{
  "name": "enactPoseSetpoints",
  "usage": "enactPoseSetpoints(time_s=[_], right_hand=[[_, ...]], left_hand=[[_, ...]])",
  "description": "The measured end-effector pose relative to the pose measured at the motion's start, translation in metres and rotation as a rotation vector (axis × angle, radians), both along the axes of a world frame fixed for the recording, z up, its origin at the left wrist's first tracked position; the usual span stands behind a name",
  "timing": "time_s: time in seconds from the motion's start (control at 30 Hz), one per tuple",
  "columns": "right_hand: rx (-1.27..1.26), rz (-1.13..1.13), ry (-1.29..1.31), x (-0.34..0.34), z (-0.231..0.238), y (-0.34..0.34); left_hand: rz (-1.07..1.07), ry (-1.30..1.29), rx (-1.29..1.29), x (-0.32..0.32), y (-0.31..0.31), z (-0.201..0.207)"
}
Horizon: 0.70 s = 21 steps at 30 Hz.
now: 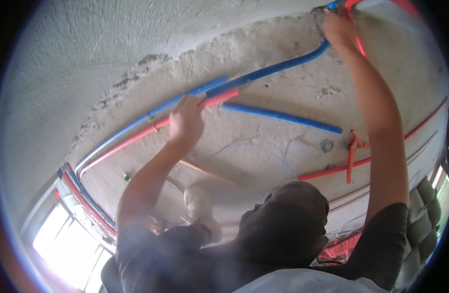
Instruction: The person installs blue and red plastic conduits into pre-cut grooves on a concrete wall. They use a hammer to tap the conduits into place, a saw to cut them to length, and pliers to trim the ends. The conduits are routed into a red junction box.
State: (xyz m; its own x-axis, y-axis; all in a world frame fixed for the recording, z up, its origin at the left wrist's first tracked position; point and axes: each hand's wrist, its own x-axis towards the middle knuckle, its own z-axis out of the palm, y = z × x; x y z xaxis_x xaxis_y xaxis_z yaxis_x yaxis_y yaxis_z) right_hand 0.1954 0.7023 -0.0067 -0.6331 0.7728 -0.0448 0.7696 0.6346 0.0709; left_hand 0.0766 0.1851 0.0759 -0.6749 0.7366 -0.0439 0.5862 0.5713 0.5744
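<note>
My left hand [186, 122] is closed around a red conduit pipe [136, 134], its fingertips against the straight blue conduit pipe [122, 132] beside it. Both pipes run left along the base of the rough wall, and their right ends look blurred. At the upper right, my right hand [340, 31] grips a bent blue conduit pipe [273, 70] near its curve; the fingers are partly hidden. This pipe's lower end lies close to my left hand, overlapping the other pipes' ends. Another red pipe [361, 46] rises beside my right hand.
A loose blue pipe [283, 116] lies on the concrete floor [254, 161]. Near my right forearm are a red-handled cutter [352, 156] and a red pipe [327, 172]. A thin stick [205, 170] lies by my left forearm. Bundled pipes [88, 198] stand at the far left.
</note>
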Motion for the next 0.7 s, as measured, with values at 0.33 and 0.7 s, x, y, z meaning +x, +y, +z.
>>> enactPoseSetpoints(time_s=[0.33,0.7], right_hand=[[0.020,-0.015,0.300,-0.011,0.011,-0.021],[-0.039,-0.006,0.301,-0.002,0.021,-0.026]], left_hand=[[0.453,-0.101,-0.483,-0.144,-0.195,0.002],[-0.042,0.081,-1.814,-0.107,-0.348,0.141]])
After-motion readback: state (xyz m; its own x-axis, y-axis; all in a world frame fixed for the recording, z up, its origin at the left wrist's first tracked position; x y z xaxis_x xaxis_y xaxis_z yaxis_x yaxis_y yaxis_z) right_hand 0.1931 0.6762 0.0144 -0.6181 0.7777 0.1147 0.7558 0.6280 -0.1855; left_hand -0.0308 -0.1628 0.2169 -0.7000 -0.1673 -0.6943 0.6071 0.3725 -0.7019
